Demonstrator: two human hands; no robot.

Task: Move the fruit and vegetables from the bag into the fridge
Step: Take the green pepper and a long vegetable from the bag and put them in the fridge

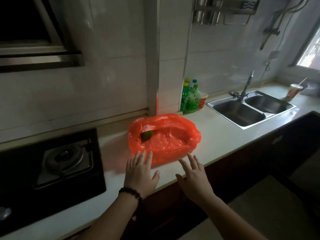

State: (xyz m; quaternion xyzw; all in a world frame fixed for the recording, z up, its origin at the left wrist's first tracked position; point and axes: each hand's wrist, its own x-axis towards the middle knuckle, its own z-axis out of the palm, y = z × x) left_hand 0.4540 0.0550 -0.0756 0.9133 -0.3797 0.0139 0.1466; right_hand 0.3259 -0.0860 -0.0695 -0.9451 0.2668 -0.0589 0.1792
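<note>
An orange-red plastic bag (166, 139) lies open on the white counter (220, 135). A single green round fruit (146, 135) rests inside it at the back left. My left hand (140, 172), with a dark bead bracelet on the wrist, hovers with fingers spread at the bag's near left rim. My right hand (194, 177) is also spread open just off the bag's near right corner. Neither hand holds anything. The fridge is not in view.
A black gas hob (57, 161) lies left of the bag. Green bottles (190, 99) and a red cup (203, 101) stand against the tiled wall behind. A steel double sink (251, 110) with a tap is at the right, a paper cup (294, 91) beyond it.
</note>
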